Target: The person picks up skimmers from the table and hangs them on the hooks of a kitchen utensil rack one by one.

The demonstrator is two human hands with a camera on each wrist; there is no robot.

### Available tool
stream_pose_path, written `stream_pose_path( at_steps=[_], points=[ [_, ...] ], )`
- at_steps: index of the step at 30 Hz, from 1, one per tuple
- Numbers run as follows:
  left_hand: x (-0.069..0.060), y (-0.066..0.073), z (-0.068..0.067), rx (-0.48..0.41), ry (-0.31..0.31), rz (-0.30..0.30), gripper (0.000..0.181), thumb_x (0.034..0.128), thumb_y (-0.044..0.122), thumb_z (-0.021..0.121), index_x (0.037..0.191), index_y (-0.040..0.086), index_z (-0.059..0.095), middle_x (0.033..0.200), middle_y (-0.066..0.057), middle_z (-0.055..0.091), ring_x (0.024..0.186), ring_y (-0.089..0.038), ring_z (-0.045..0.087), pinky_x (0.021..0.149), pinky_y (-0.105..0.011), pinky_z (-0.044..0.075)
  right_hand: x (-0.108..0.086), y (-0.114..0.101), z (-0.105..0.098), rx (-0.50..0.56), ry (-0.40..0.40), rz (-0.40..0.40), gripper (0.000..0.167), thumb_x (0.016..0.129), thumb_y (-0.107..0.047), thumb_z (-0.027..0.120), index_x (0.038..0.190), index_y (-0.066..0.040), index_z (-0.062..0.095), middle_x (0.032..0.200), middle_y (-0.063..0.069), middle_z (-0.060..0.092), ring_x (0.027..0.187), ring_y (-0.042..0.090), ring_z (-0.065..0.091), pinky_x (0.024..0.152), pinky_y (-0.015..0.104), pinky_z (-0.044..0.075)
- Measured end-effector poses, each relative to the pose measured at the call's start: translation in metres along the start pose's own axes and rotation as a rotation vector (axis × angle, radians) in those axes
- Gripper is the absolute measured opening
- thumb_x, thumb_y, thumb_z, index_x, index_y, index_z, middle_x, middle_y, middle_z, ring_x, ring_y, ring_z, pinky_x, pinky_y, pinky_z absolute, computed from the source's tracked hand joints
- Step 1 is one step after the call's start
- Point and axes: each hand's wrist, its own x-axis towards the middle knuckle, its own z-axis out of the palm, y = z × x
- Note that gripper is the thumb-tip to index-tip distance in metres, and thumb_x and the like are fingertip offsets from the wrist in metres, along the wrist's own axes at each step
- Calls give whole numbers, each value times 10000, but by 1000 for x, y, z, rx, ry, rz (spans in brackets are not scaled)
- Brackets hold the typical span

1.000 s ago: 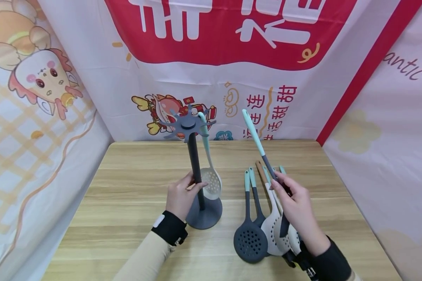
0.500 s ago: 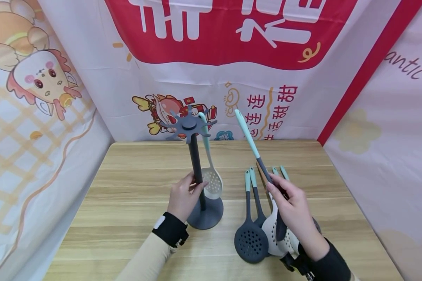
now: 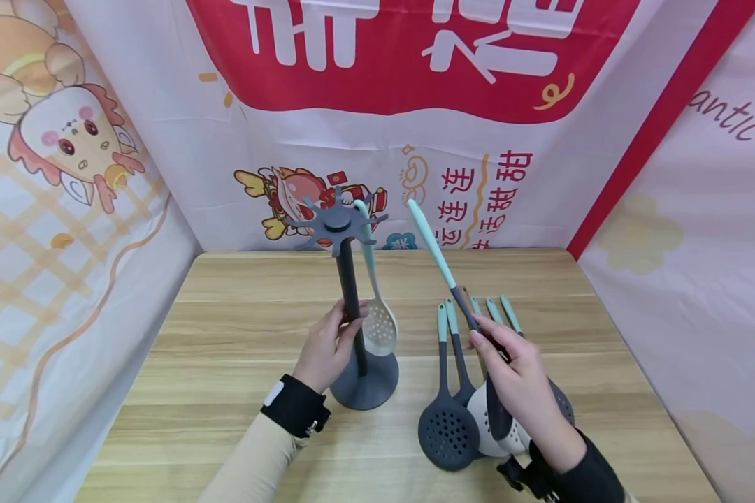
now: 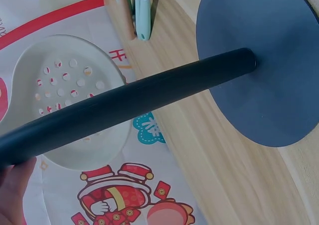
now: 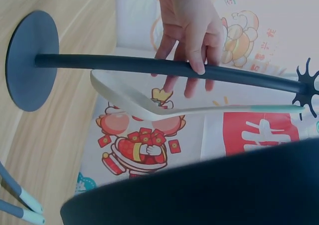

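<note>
With my left hand (image 3: pixel 324 353) I grip the dark stand (image 3: pixel 374 392) by its pole (image 3: pixel 347 283), upright on the wooden table (image 3: pixel 226 363), a pale perforated spoon (image 3: pixel 380 334) hanging from its hooked top (image 3: pixel 338 220). My right hand (image 3: pixel 519 374) grasps a dark utensil (image 3: pixel 462 300) above the other utensils (image 3: pixel 449 429) lying there, its mint handle (image 3: pixel 433 244) tilted up toward the stand.

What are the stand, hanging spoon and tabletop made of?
Stand: dark, smooth, perhaps coated metal or plastic, with a soft sheen. Hanging spoon: matte, pale, probably silicone or nylon, no metallic glint. Tabletop: wood or printed laminate, satin, showing grain streaks.
</note>
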Motion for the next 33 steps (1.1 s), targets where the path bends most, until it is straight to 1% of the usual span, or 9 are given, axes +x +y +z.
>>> stream_pose_path(
  at_steps=[5,7,9,14,17,20,23,27,33],
  points=[
    [0,-2,0,29,49,60,262,973,53,600,1227,-11,595,1110,-129,718,994,-252,717,809,-346,614,-2,-3,2,12,-11,-23,288,1010,-53,543,1276,-3,643,922,110,699,778,60,568,587,211,488],
    [0,-3,0,45,71,85,265,955,49,623,1209,-26,608,1072,-127,730,964,-247,723,789,-346,617,-2,-3,2,16,-14,-26,291,1011,-54,541,1280,-2,640,913,108,699,761,64,557,559,218,455],
    [0,-2,0,50,85,94,274,947,50,635,1208,-30,620,1053,-122,740,944,-242,728,771,-342,619,-2,-3,3,21,-17,-30,292,1013,-54,537,1281,3,636,905,120,700,762,64,553,551,225,433],
    [0,0,1,44,109,88,259,918,41,673,1164,-40,667,1003,-128,754,882,-231,742,714,-311,623,-2,-4,4,20,-20,-45,293,1017,-57,528,1283,12,632,907,162,707,827,58,588,613,217,457],
    [0,1,3,48,123,91,268,897,43,699,1150,-44,683,976,-137,759,846,-226,746,674,-298,622,-2,-5,3,19,-24,-48,293,1019,-62,527,1283,9,633,906,156,712,849,65,600,640,213,464],
    [-1,2,4,49,134,89,273,885,47,712,1140,-48,692,961,-146,760,821,-224,744,644,-298,619,-3,-7,3,20,-27,-49,294,1019,-63,529,1285,5,633,899,120,719,861,54,606,653,209,471],
    [-1,1,4,40,144,85,281,872,52,726,1131,-53,699,952,-145,762,814,-224,746,645,-296,620,-3,-8,3,21,-27,-55,293,1018,-59,530,1284,3,634,895,92,721,864,64,609,649,208,476],
    [-2,2,6,19,153,77,272,860,65,738,1108,-45,712,938,-136,765,821,-230,752,665,-294,622,-4,-9,4,27,-28,-68,286,1015,-54,531,1274,3,641,894,84,718,839,86,596,610,217,459],
    [-3,4,7,-17,158,48,267,859,69,738,1105,-35,719,934,-129,766,834,-231,753,685,-284,619,-5,-11,5,22,-26,-82,280,1012,-48,534,1263,4,647,890,78,718,826,55,575,612,220,450]
  ],
)
